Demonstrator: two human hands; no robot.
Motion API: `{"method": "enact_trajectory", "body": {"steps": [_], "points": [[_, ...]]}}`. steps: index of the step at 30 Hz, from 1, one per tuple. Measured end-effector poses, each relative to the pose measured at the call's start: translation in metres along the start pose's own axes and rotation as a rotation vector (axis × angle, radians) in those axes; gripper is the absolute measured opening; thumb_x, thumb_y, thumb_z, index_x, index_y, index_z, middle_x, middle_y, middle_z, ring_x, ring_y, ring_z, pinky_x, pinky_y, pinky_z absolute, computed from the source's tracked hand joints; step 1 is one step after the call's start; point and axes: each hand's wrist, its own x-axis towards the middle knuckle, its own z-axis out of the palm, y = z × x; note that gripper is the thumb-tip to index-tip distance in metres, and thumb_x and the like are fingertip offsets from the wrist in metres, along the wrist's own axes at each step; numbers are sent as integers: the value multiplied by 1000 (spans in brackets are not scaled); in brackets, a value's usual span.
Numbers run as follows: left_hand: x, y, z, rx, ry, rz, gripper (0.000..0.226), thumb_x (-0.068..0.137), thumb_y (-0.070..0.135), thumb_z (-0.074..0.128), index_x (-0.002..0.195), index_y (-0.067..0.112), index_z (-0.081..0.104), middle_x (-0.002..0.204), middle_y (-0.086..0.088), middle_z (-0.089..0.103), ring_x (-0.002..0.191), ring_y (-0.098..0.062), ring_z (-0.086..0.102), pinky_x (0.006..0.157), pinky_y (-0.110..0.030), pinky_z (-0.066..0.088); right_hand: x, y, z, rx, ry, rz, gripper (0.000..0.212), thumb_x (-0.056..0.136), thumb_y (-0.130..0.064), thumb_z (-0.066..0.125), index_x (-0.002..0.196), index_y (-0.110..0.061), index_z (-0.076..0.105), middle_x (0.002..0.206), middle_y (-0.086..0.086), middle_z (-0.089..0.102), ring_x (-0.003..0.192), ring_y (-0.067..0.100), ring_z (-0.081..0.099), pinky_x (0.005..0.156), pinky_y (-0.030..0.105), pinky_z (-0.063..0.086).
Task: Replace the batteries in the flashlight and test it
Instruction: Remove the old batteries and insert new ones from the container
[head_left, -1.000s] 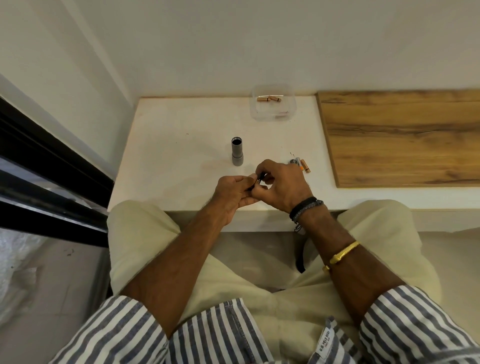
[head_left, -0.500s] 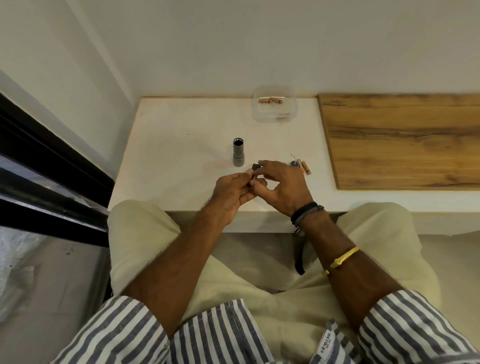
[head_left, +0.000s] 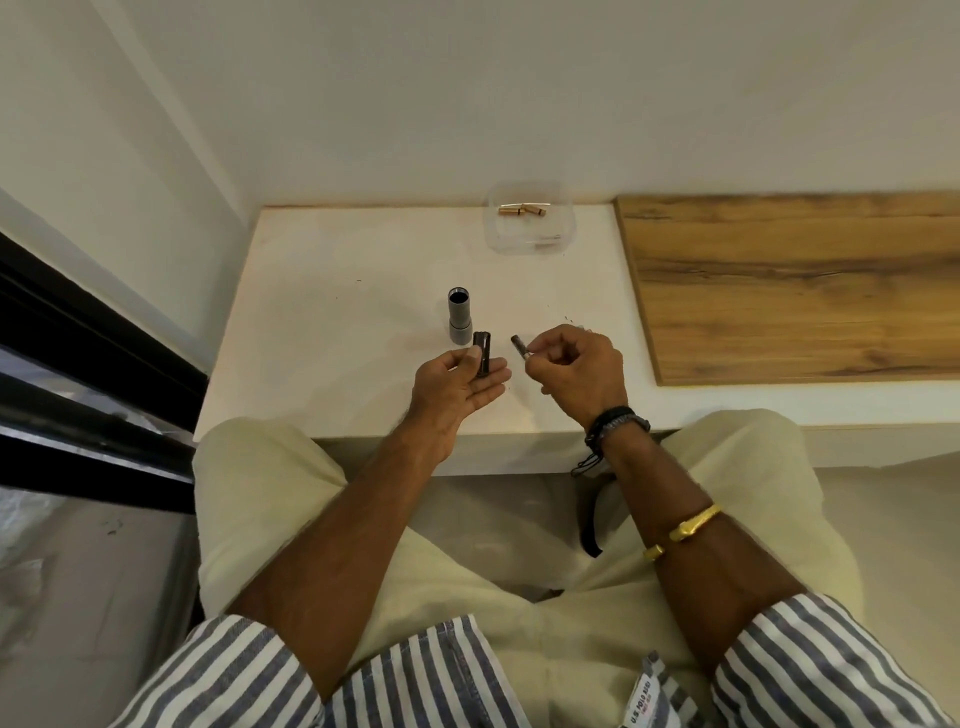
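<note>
The grey flashlight body (head_left: 458, 322) stands upright on the white table (head_left: 332, 312) with its open end up. Just in front of it my left hand (head_left: 457, 387) lies palm up and holds the black battery holder (head_left: 482, 353) between thumb and fingers. My right hand (head_left: 576, 371), a short way to the right, pinches one dark battery (head_left: 520, 346) by its end, apart from the holder. The table behind my right hand is hidden.
A clear plastic tub (head_left: 530, 221) at the back of the table holds copper-coloured batteries (head_left: 521, 210). A wooden board (head_left: 795, 286) covers the right side. A wall runs along the back and a dark window frame (head_left: 78, 332) on the left.
My hands were together over the holder; now they have parted, the right hand drawing a battery out to the right while the left hand keeps the holder.
</note>
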Motion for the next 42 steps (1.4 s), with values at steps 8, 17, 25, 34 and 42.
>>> {"method": "enact_trajectory", "body": {"steps": [8,17,25,34,42], "points": [[4,-3,-4,-129,-33,-77,35,100,21,58,124,-4,61,99,-13,68,91,-22,68,82,-32,59,29,36,-38,-38,365,243,10,80,-13,77,89,-17,77,78,-2,73,77,19,70,75,35,62],[3,-3,1,-158,-98,-93,29,100,17,55,120,-4,60,105,-17,70,95,-25,71,89,-35,59,34,55,-29,-282,329,274,13,88,-22,71,98,-17,78,95,6,76,88,24,69,68,26,47],[-7,17,11,-161,-139,-27,29,99,17,56,118,-5,61,104,-17,71,99,-28,72,88,-35,59,36,52,-27,-295,344,241,14,89,-21,71,100,-14,77,98,3,76,91,21,69,73,26,47],[15,90,21,-217,-110,128,30,100,14,56,118,-9,61,100,-18,73,90,-25,74,78,-29,61,93,-9,-8,50,310,75,11,79,-18,69,84,-23,77,73,-7,73,68,17,71,68,39,63],[73,125,14,-204,-54,122,33,99,16,58,121,-9,60,101,-19,72,92,-27,74,81,-32,61,198,-40,15,-133,216,-9,15,81,-18,70,90,-24,81,86,-6,78,83,15,71,75,22,54]]}}
